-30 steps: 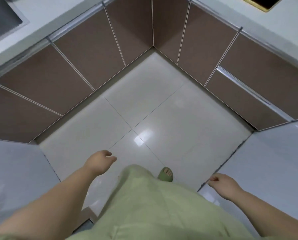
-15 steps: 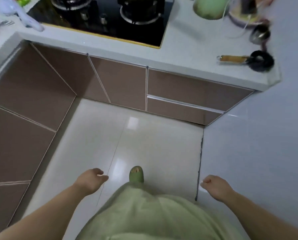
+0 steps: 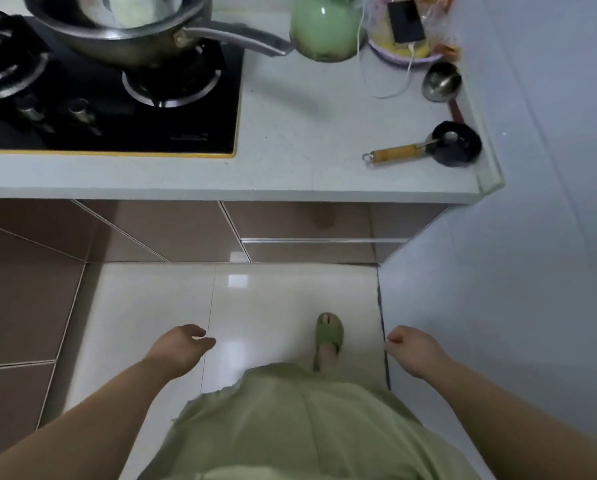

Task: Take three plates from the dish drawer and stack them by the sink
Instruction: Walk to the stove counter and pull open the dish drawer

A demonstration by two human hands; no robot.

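No plates and no sink show in this view. Two brown drawer fronts (image 3: 311, 233) with a metal strip between them sit under the right part of the white counter (image 3: 290, 157), both closed. My left hand (image 3: 179, 348) hangs low over the floor, fingers loosely curled, holding nothing. My right hand (image 3: 413, 349) hangs near the right wall, also loosely curled around nothing. Both hands are well below and in front of the drawers.
A black gas hob (image 3: 110, 109) carries a steel saucepan (image 3: 124, 26) whose handle points right. On the counter stand a green jar (image 3: 323, 29), a bowl with a phone (image 3: 404, 26), a ladle (image 3: 441, 81) and a small black pan (image 3: 456, 143). Brown cabinets (image 3: 23, 306) line the left.
The view has swung right and closer to the hob counter, leaving the cabinet corner behind. Both hands stay low and hold nothing.
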